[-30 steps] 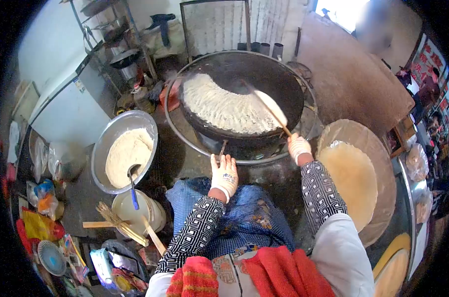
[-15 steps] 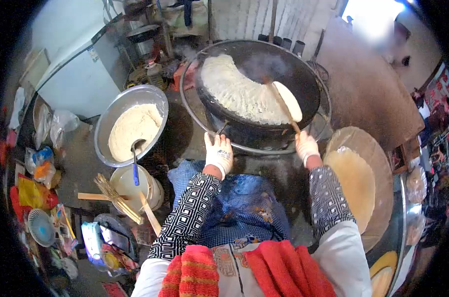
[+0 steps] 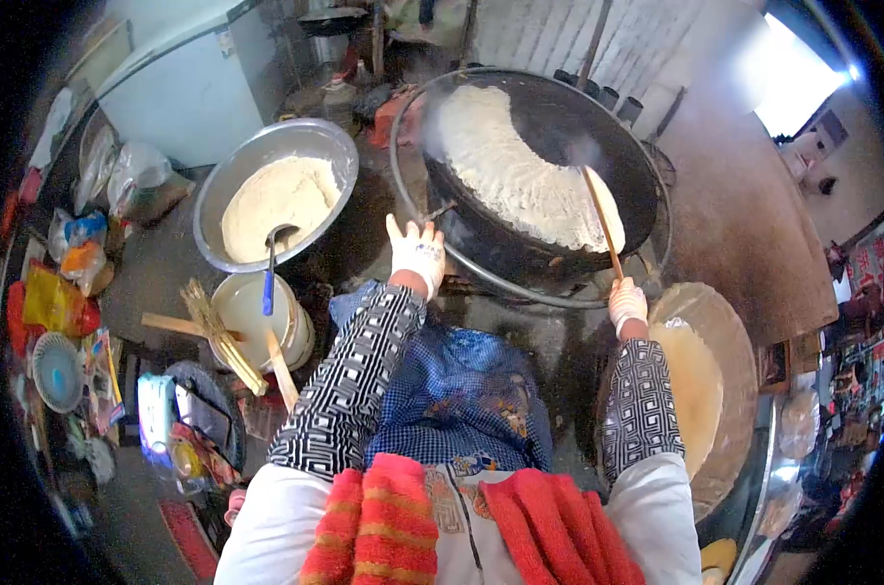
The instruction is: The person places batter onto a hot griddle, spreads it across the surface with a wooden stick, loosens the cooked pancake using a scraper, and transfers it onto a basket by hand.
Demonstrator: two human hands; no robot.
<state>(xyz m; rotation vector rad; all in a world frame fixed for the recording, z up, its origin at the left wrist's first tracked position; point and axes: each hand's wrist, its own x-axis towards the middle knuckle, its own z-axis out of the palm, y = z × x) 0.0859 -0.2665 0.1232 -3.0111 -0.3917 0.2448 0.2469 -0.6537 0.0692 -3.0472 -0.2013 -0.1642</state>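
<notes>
Wooden stick [image 3: 606, 229] gripped in its curled fingers, the right hand [image 3: 627, 304] faced batter [image 3: 505, 185] on the griddle [image 3: 559, 117] just beyond them. Fingers spread, the left hand [image 3: 420, 258] was beside the ring [image 3: 559, 300], a basin [image 3: 257, 151] to their left.

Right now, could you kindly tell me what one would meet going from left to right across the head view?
Yellow bag → metal bowl → left hand → pale batter → right hand → wide brown tray.
</notes>
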